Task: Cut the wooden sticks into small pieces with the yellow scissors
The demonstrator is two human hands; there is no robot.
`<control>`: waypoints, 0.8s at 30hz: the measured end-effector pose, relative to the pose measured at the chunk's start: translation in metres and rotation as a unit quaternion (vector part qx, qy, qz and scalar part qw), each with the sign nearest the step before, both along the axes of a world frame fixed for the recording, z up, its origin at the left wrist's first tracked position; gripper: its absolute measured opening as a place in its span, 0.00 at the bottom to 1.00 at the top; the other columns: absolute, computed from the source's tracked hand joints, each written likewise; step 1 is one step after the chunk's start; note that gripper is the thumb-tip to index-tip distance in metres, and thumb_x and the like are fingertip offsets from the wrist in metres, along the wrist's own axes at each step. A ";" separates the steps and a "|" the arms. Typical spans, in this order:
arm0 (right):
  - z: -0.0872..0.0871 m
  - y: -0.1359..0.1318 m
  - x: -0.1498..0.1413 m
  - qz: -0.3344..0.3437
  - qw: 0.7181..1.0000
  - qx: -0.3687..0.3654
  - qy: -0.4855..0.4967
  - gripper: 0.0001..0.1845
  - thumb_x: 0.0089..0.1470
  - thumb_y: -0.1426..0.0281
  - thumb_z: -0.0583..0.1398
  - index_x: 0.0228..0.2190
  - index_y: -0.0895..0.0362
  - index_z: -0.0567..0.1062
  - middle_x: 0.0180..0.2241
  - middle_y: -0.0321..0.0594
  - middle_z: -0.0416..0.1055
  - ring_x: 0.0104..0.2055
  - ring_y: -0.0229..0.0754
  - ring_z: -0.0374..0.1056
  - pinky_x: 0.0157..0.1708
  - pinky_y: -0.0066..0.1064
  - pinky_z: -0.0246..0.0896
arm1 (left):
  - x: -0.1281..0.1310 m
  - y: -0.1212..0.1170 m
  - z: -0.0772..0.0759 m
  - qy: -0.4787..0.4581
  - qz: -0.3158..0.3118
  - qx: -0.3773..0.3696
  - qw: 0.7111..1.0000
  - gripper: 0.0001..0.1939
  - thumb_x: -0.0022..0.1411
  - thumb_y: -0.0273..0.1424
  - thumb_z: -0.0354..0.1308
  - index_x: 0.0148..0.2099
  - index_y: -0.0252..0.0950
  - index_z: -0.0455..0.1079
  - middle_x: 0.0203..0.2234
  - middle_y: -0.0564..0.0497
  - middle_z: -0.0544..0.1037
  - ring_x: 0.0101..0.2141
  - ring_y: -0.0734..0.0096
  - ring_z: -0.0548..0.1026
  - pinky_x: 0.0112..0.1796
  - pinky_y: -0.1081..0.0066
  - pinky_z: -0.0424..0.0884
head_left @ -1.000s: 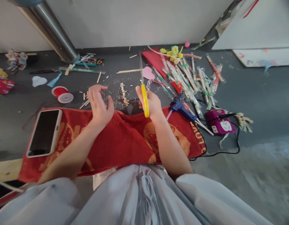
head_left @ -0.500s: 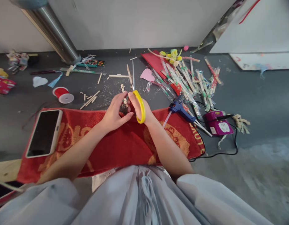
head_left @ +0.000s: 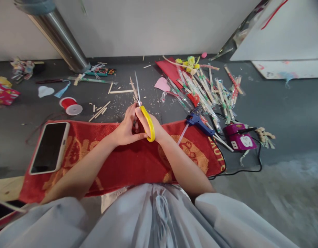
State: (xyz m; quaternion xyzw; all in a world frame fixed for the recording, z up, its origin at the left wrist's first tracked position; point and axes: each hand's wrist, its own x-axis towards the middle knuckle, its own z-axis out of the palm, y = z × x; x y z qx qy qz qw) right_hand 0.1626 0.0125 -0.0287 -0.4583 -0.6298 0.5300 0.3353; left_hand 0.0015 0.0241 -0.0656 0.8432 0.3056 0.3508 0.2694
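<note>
My right hand point(head_left: 152, 126) grips scissors point(head_left: 148, 119) with yellow handles; their blades point away from me and stand apart. Close against it, my left hand point(head_left: 128, 126) is curled, its thumb reaching toward the yellow handle. Whatever the left fingers hold is hidden behind them; only a pale wooden bit shows near the blades. Both hands are over the far edge of a red towel point(head_left: 117, 165). Just beyond the blades lies a thin wooden stick point(head_left: 121, 91). Short cut stick pieces point(head_left: 100, 111) lie left of the hands, among small shavings.
Left are a phone point(head_left: 49, 148), a spool of red ribbon point(head_left: 71, 106) and a white paper heart point(head_left: 45, 91). Right are a pink heart point(head_left: 162, 84), wrapped chopsticks point(head_left: 200, 89), a blue glue gun point(head_left: 200, 123) and a purple power block point(head_left: 239, 136) with its cord. A metal leg point(head_left: 62, 41) stands behind.
The scissors have swung left and their blades have spread wider. My hands have drawn together, and the pale wooden piece between them is now mostly hidden.
</note>
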 end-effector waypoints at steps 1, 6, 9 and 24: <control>0.002 0.000 0.000 0.003 1.000 -0.010 -0.003 0.28 0.62 0.46 0.45 0.26 0.53 0.67 0.22 0.35 0.68 0.26 0.40 0.68 0.32 0.33 0.63 | 0.000 0.000 -0.001 0.003 0.004 0.008 1.000 0.55 0.52 0.54 0.64 0.71 0.47 0.36 0.68 0.38 0.49 0.66 0.43 0.55 0.60 0.44 0.64; 0.006 -0.001 -0.001 0.003 0.999 -0.030 -0.040 0.30 0.63 0.45 0.42 0.29 0.53 0.70 0.25 0.36 0.71 0.28 0.39 0.69 0.33 0.31 0.64 | 0.003 -0.002 -0.003 0.010 0.022 0.017 1.000 0.56 0.50 0.55 0.65 0.71 0.45 0.38 0.68 0.37 0.50 0.68 0.45 0.50 0.63 0.43 0.58; 0.006 -0.001 -0.001 -0.007 0.998 -0.016 -0.060 0.31 0.62 0.44 0.41 0.26 0.53 0.68 0.23 0.35 0.70 0.28 0.39 0.69 0.33 0.30 0.64 | 0.004 -0.004 -0.001 0.012 0.022 0.016 1.000 0.56 0.51 0.51 0.67 0.71 0.45 0.37 0.68 0.36 0.50 0.67 0.45 0.51 0.64 0.43 0.55; 0.021 -0.010 -0.004 -0.033 0.970 0.051 -0.234 0.30 0.62 0.44 0.44 0.37 0.55 0.71 0.37 0.46 0.77 0.41 0.49 0.73 0.38 0.34 0.61 | -0.002 -0.003 0.003 -0.004 -0.018 -0.018 1.000 0.37 0.67 0.48 0.45 0.71 0.49 0.34 0.67 0.42 0.53 0.67 0.54 0.53 0.65 0.46 0.54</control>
